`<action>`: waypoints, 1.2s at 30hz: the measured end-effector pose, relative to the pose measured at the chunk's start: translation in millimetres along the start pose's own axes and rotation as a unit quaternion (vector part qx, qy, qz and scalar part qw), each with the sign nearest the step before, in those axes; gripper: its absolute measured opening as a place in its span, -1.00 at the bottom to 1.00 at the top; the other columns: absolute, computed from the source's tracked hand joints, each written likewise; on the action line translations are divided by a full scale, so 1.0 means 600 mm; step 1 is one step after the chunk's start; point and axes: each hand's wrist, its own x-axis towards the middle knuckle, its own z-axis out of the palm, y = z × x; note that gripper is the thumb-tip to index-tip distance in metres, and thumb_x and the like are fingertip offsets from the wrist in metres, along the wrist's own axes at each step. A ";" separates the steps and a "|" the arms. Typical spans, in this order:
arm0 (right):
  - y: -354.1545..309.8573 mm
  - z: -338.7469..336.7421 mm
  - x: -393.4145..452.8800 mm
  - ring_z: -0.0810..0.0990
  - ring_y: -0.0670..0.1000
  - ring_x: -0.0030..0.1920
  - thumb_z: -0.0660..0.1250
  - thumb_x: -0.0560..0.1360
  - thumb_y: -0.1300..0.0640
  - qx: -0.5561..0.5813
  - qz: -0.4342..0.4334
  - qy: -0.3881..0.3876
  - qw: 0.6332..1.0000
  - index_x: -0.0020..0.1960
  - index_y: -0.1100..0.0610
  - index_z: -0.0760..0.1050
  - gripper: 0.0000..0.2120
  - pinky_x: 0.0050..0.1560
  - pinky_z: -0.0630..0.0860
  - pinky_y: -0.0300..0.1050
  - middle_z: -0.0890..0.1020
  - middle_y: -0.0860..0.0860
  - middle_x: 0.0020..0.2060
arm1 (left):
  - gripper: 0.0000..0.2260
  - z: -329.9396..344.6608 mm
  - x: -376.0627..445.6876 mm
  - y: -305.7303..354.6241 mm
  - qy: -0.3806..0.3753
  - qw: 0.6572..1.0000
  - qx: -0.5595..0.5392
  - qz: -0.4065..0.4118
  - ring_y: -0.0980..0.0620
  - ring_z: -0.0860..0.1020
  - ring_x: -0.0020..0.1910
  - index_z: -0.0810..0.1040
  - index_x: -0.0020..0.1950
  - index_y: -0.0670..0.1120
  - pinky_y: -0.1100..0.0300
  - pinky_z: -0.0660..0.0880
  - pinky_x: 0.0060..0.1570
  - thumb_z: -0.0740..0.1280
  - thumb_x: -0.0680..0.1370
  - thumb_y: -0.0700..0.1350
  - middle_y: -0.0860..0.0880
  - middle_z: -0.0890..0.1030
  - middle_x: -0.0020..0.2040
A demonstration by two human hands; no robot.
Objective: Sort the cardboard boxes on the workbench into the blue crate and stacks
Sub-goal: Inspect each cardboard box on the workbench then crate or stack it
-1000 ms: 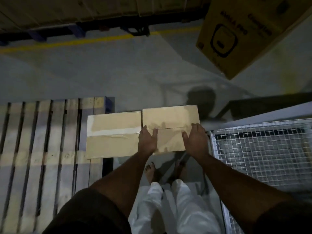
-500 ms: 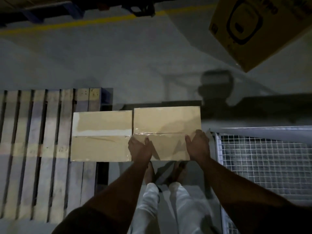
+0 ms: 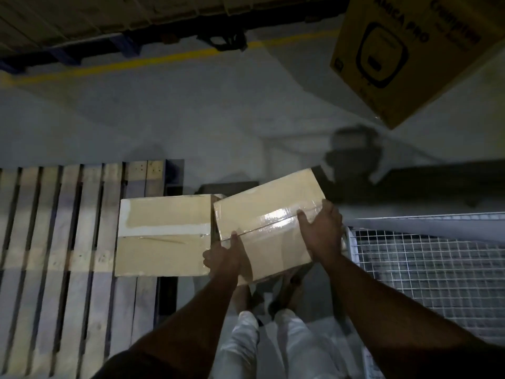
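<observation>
A taped cardboard box (image 3: 266,214) is tilted and raised, its right end higher than the left. My left hand (image 3: 225,255) grips its near-left corner, thumb on top. My right hand (image 3: 322,231) holds its right side, fingers spread over the top and edge. A second taped cardboard box (image 3: 164,236) lies flat beside it on the left, on the right edge of a wooden pallet (image 3: 54,242). The two boxes nearly touch at the far corner. No blue crate shows in this view.
A wire-mesh cage (image 3: 437,269) stands at the right, close to my right forearm. A large printed yellow carton (image 3: 410,50) fills the upper right. Grey floor with a yellow line (image 3: 164,60) lies beyond. My legs and feet are below the held box.
The right box, earlier lying flat beside the left one, is now lifted and rotated. My hands moved from resting on its near edge to gripping its corner and side.
</observation>
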 end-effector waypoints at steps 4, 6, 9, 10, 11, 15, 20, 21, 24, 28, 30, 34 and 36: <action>-0.068 -0.045 -0.002 0.42 0.26 0.30 0.39 0.50 -0.13 0.019 -0.010 0.049 0.999 0.38 0.23 0.36 -0.38 0.29 0.34 0.17 0.48 0.22 0.30 | -0.39 -0.052 -0.030 0.050 0.038 0.992 -0.111 0.038 -0.28 0.43 0.32 0.46 0.36 -0.25 -0.11 0.38 0.33 0.29 0.59 0.25 -0.28 0.45 0.32; -0.097 -0.070 -0.014 0.43 0.26 0.29 0.39 0.50 -0.15 0.035 -0.007 0.069 0.997 0.37 0.24 0.36 -0.37 0.27 0.37 0.17 0.48 0.23 0.30 | -0.44 -0.088 -0.048 0.076 0.047 0.978 -0.191 0.070 -0.25 0.50 0.24 0.45 0.32 -0.21 -0.11 0.47 0.29 0.35 0.57 0.23 -0.23 0.48 0.27; -0.135 -0.111 -0.044 0.41 0.27 0.28 0.37 0.51 -0.17 0.047 -0.004 0.108 0.993 0.37 0.25 0.34 -0.37 0.25 0.38 0.15 0.46 0.26 0.29 | -0.56 -0.151 -0.079 0.118 0.042 0.963 -0.236 0.126 -0.11 0.54 0.10 0.39 0.25 -0.11 0.04 0.49 0.17 0.35 0.59 0.20 -0.10 0.54 0.18; -0.149 -0.126 -0.057 0.40 0.27 0.29 0.36 0.51 -0.18 0.055 0.003 0.120 0.991 0.38 0.24 0.33 -0.36 0.25 0.38 0.15 0.44 0.25 0.30 | -0.60 -0.173 -0.090 0.131 0.044 0.960 -0.235 0.146 -0.11 0.55 0.06 0.37 0.20 -0.08 0.05 0.50 0.14 0.34 0.59 0.19 -0.10 0.56 0.16; -0.161 -0.142 -0.071 0.39 0.27 0.30 0.36 0.52 -0.19 0.064 0.010 0.131 0.989 0.39 0.22 0.31 -0.36 0.26 0.37 0.15 0.43 0.25 0.31 | -0.63 -0.196 -0.102 0.142 0.049 0.958 -0.229 0.165 -0.13 0.57 0.05 0.35 0.17 -0.06 0.05 0.50 0.10 0.32 0.60 0.19 -0.11 0.58 0.14; -0.206 -0.200 -0.133 0.35 0.25 0.35 0.34 0.50 -0.24 0.112 0.032 0.185 0.976 0.46 0.18 0.26 -0.29 0.31 0.33 0.17 0.38 0.23 0.37 | -0.64 -0.287 -0.159 0.173 0.075 0.943 -0.224 0.235 -0.15 0.56 0.11 0.38 0.17 -0.08 0.11 0.42 0.03 0.31 0.61 0.19 -0.09 0.56 0.11; -0.240 -0.256 -0.218 0.35 0.24 0.32 0.35 0.49 -0.27 0.150 0.054 0.258 0.953 0.40 0.16 0.34 -0.33 0.32 0.28 0.16 0.39 0.22 0.34 | -0.60 -0.390 -0.218 0.171 0.107 0.927 -0.212 0.289 -0.12 0.53 -0.01 0.37 0.10 -0.09 0.09 0.38 -0.10 0.30 0.59 0.23 -0.06 0.54 0.02; -0.245 -0.266 -0.237 0.34 0.24 0.32 0.35 0.49 -0.26 0.157 0.057 0.270 0.948 0.36 0.16 0.37 -0.36 0.33 0.25 0.16 0.40 0.21 0.33 | -0.59 -0.407 -0.226 0.165 0.112 0.922 -0.211 0.304 -0.14 0.55 -0.01 0.36 0.10 -0.08 0.06 0.42 -0.10 0.30 0.58 0.25 -0.08 0.56 0.03; -0.260 -0.287 -0.305 0.34 0.22 0.28 0.36 0.49 -0.25 0.193 0.058 0.302 0.932 0.31 0.15 0.42 -0.41 0.31 0.26 0.13 0.40 0.18 0.29 | -0.55 -0.454 -0.248 0.142 0.114 0.908 -0.201 0.349 -0.20 0.57 0.01 0.35 0.09 -0.07 0.03 0.45 -0.07 0.30 0.56 0.29 -0.11 0.58 0.04; -0.260 -0.298 -0.414 0.35 0.21 0.29 0.33 0.49 -0.28 0.184 0.049 0.366 0.911 0.32 0.15 0.40 -0.39 0.28 0.33 0.17 0.40 0.17 0.28 | -0.54 -0.512 -0.286 0.082 0.096 0.879 -0.201 0.422 -0.13 0.53 -0.07 0.31 0.07 -0.08 0.10 0.34 -0.14 0.33 0.55 0.28 -0.05 0.52 -0.04; -0.255 -0.296 -0.478 0.34 0.18 0.30 0.33 0.48 -0.30 0.196 0.054 0.394 0.896 0.32 0.11 0.38 -0.40 0.32 0.35 0.19 0.37 0.14 0.29 | -0.54 -0.542 -0.303 0.044 0.073 0.864 -0.202 0.455 -0.07 0.47 -0.11 0.32 0.07 -0.10 0.12 0.32 -0.15 0.34 0.55 0.27 -0.05 0.52 -0.03; -0.239 -0.292 -0.608 0.33 0.16 0.29 0.33 0.48 -0.29 0.201 0.068 0.438 0.873 0.30 0.10 0.36 -0.41 0.30 0.37 0.20 0.35 0.13 0.28 | -0.51 -0.595 -0.339 -0.024 0.035 0.842 -0.197 0.501 -0.07 0.48 -0.09 0.35 0.08 -0.11 0.11 0.32 -0.14 0.35 0.53 0.29 -0.04 0.51 -0.02; -0.226 -0.294 -0.666 0.33 0.18 0.28 0.33 0.48 -0.29 0.196 0.084 0.460 0.862 0.29 0.12 0.39 -0.41 0.30 0.34 0.16 0.38 0.15 0.27 | -0.51 -0.612 -0.361 -0.053 0.016 0.832 -0.191 0.521 -0.11 0.53 -0.05 0.33 0.07 -0.09 0.07 0.37 -0.13 0.35 0.52 0.30 -0.06 0.54 0.01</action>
